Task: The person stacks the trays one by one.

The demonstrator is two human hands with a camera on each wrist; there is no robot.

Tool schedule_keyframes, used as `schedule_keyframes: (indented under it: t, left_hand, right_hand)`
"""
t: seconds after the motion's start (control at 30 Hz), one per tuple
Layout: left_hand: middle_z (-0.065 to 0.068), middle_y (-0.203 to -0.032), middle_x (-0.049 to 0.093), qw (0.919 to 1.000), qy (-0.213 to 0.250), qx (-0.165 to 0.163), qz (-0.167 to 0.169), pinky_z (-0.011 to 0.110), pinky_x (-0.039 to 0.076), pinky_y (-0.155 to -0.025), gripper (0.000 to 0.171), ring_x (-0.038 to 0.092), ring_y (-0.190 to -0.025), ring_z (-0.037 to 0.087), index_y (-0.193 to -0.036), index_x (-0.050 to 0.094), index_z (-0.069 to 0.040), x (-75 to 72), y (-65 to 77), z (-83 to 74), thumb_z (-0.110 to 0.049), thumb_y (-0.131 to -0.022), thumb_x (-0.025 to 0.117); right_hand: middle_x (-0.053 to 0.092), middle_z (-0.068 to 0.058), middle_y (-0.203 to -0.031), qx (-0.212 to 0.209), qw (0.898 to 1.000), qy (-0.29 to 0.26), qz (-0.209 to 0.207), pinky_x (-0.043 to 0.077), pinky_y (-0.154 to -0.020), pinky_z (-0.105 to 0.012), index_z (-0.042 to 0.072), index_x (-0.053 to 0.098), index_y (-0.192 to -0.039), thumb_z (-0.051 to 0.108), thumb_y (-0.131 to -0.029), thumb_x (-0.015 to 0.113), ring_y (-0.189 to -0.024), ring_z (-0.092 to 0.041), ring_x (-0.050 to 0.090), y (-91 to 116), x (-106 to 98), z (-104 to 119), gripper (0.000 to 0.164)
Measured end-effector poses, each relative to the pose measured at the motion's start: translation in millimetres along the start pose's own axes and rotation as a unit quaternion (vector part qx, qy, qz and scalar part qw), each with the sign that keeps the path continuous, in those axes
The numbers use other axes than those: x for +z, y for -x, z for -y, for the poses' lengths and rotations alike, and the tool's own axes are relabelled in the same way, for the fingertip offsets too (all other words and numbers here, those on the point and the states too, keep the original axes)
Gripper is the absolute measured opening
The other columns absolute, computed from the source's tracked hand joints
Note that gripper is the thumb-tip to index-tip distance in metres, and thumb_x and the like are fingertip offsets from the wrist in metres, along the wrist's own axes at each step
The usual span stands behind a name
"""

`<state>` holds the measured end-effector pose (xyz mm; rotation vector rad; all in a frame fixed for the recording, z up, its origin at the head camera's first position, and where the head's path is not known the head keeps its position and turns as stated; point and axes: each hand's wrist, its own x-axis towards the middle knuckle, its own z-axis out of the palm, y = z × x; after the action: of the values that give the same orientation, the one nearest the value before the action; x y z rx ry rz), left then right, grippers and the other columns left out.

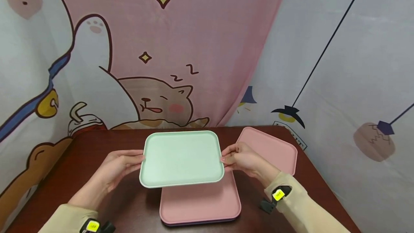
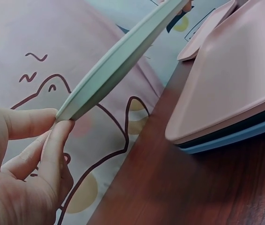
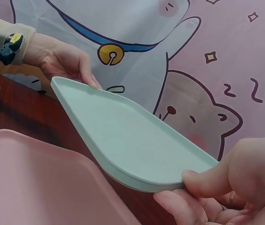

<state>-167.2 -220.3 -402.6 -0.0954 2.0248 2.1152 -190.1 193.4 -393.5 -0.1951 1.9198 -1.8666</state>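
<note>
A mint-green rectangular tray (image 1: pixel 182 158) is held up off the table between both hands. My left hand (image 1: pixel 114 166) pinches its left edge between thumb and fingers, seen close in the left wrist view at the tray's rim. At the opposite short edge, my right hand (image 1: pixel 244 161) pinches with the thumb on top and fingers below. Beneath the green tray lies a stack topped by a pink tray (image 1: pixel 200 206); the left wrist view shows a dark tray (image 2: pixel 235 120) and a blue tray (image 2: pixel 235 137) under it. The back of the stack is hidden by the green tray.
Another pink tray (image 1: pixel 270 147) lies turned at an angle at the back right of the brown table (image 1: pixel 97 143). Behind the table's far edge hangs a printed curtain (image 1: pixel 207 46) with cartoon animals, which also runs along the right side.
</note>
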Motion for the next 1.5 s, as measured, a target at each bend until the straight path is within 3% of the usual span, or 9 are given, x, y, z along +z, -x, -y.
schedule_keyframes:
  t: [0.87, 1.5]
  left_hand:
    - [0.015, -0.113, 0.074, 0.9998, 0.016, -0.009, 0.007, 0.034, 0.063, -0.088, 0.041, 0.074, -0.094, 0.017, -0.133, 0.059, 0.020, 25.6, 7.2, 12.2, 0.001, -0.098, 0.071]
    - [0.016, -0.112, 0.074, 0.9979, 0.039, -0.032, 0.041, 0.034, 0.062, -0.088, 0.046, 0.073, -0.098, 0.017, -0.134, 0.056, 0.022, 40.0, 9.7, 45.1, -0.001, -0.098, 0.073]
  right_hand:
    - [0.071, -0.013, -0.088, -0.002, 1.000, -0.009, -0.002, 0.065, -0.073, -0.036, -0.012, 0.064, -0.105, -0.007, -0.096, 0.067, -0.075, -0.020, 0.072, 32.4, -16.9, -15.5, 0.011]
    - [0.072, -0.011, -0.087, 0.030, 0.999, -0.024, -0.011, 0.065, -0.071, -0.034, -0.010, 0.066, -0.106, -0.005, -0.094, 0.071, -0.075, -0.019, 0.072, 49.1, -28.8, -42.4, 0.014]
